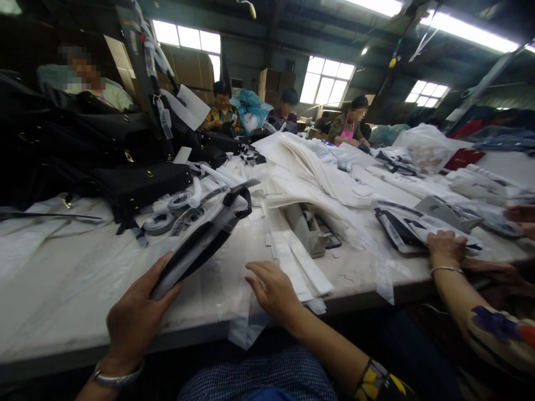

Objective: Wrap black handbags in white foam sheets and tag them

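My left hand (136,312) is closed around the lower end of a flat black bag (204,245). The bag is tilted up above the table, with a handle loop at its far end and pale wrapping along its side. My right hand (276,289) has its thumb and fingers apart, over a clear plastic sleeve (246,326) that hangs past the table's front edge. Whether its fingertips touch the sleeve I cannot tell. Just beyond that hand lie white paper strips (298,262) and a grey tape dispenser (309,231).
Black bags (137,186) are heaped at the left, with wrapped straps (167,214) beside them. White sheets (309,172) are piled mid-table. At the right, a co-worker's hand (447,248) rests on another black bag (401,225). Other people work across the table (83,295).
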### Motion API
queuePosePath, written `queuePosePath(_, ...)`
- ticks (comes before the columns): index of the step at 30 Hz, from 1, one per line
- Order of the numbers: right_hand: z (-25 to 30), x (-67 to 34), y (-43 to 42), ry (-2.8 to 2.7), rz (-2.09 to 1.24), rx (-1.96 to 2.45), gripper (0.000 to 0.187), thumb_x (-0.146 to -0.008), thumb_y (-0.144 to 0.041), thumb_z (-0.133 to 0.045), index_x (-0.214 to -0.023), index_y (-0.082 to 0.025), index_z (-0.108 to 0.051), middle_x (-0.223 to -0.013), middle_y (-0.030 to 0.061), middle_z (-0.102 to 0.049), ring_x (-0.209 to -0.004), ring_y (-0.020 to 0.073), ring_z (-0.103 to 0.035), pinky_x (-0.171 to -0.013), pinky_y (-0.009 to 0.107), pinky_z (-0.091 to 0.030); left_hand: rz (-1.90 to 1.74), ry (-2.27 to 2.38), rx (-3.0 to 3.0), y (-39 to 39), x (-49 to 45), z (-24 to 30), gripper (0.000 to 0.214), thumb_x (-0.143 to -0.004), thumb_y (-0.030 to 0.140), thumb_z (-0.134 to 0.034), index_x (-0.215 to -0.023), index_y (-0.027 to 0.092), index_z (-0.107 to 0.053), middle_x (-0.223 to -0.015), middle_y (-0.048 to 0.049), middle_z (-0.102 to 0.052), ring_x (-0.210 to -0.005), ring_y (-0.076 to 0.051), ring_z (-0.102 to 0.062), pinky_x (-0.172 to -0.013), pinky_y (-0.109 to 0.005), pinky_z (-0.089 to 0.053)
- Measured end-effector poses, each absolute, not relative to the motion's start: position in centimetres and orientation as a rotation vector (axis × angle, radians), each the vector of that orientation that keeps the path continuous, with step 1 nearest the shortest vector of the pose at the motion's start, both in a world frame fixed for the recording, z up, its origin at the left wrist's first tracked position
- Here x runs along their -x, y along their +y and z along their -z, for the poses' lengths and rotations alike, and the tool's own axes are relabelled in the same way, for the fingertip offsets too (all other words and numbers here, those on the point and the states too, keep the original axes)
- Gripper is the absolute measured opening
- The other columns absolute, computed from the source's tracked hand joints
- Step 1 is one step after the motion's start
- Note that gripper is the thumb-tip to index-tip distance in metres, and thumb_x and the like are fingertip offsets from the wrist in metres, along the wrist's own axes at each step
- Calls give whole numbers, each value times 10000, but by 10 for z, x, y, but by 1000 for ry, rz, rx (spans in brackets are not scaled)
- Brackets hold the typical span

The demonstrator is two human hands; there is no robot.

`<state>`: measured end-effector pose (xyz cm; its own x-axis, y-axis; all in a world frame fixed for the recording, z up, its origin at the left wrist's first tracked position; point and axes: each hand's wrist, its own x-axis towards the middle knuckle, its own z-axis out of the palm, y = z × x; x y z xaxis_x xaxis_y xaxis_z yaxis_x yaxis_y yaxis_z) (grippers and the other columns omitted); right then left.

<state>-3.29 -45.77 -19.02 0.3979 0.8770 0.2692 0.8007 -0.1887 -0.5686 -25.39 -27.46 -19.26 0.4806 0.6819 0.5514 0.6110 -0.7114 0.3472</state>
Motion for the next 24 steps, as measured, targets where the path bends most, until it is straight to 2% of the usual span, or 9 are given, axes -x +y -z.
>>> queuePosePath(3,210,28,-430,-1507,-115,2162,675,-937,-483,-591,-1440,-46,-479,-1535,243,-386,-1446,379,-328,-1182,544,-265,-1043,1134,-2587,-277,251,194,579,-941,404,-591,-1484,392,-392,-1387,-4,-602,-1125,-314,-665,-796,-419,-598)
queuePosePath(4,215,25,-421,-1572,-155,2173,750,-924,-534,-589,-1461,-32,-442,-1559,255,-331,-1470,396,-268,-1191,572,-228,-1053,1112,-2588,-278,250,194,581,-941,397,-591,-1486,389,-390,-1396,1,-595,-1142,-307,-657,-838,-418,-591)
queuePosePath(6,221,21,-404,-1726,-253,2084,760,-933,-570,-554,-1485,-69,-411,-1578,225,-313,-1490,375,-223,-1204,579,-185,-1095,1023,-2604,-279,246,196,579,-947,383,-584,-1492,374,-386,-1411,7,-583,-1171,-288,-642,-931,-412,-562)
queuePosePath(8,218,17,-393,-1768,-317,1940,629,-960,-486,-545,-1478,-146,-435,-1580,163,-347,-1484,321,-269,-1211,540,-207,-1147,898,-2641,-281,241,197,575,-959,378,-565,-1501,347,-377,-1422,-2,-574,-1193,-272,-628,-997,-405,-529)
queuePosePath(10,209,19,-390,-1573,-337,1838,443,-979,-332,-521,-1398,-189,-534,-1520,127,-457,-1412,271,-412,-1182,472,-308,-1186,784,-2688,-283,235,199,571,-975,379,-535,-1513,312,-360,-1431,-20,-565,-1214,-261,-613,-1032,-398,-506)
queuePosePath(13,193,33,-397,-1108,-531,1610,320,-936,-267,-568,-1224,-158,-655,-1276,137,-665,-1206,260,-612,-1072,419,-452,-1215,663,-2752,-290,227,200,562,-994,356,-499,-1526,273,-337,-1443,-37,-553,-1240,-241,-595,-1062,-380,-484)
queuePosePath(15,185,49,-406,-924,-878,1302,407,-857,-327,-696,-1222,-153,-652,-1202,116,-704,-1166,268,-639,-1046,417,-476,-1228,619,-2777,-298,220,201,556,-998,348,-495,-1525,264,-339,-1445,-39,-552,-1246,-231,-591,-1063,-366,-484)
queuePosePath(17,182,64,-414,-755,-1142,999,544,-777,-377,-792,-1255,-169,-636,-1239,96,-690,-1187,266,-629,-1051,401,-473,-1215,571,-2805,-305,214,203,548,-999,355,-492,-1519,256,-350,-1445,-42,-552,-1250,-228,-590,-1049,-359,-497)
queuePosePath(24,198,75,-421,-347,-1217,894,539,-713,-470,-848,-1083,-101,-720,-1018,118,-744,-967,245,-709,-924,374,-542,-880,360,-2898,-310,204,201,545,-960,289,-539,-1486,233,-405,-1480,-49,-513,-1317,-232,-535,-1049,-380,-507)
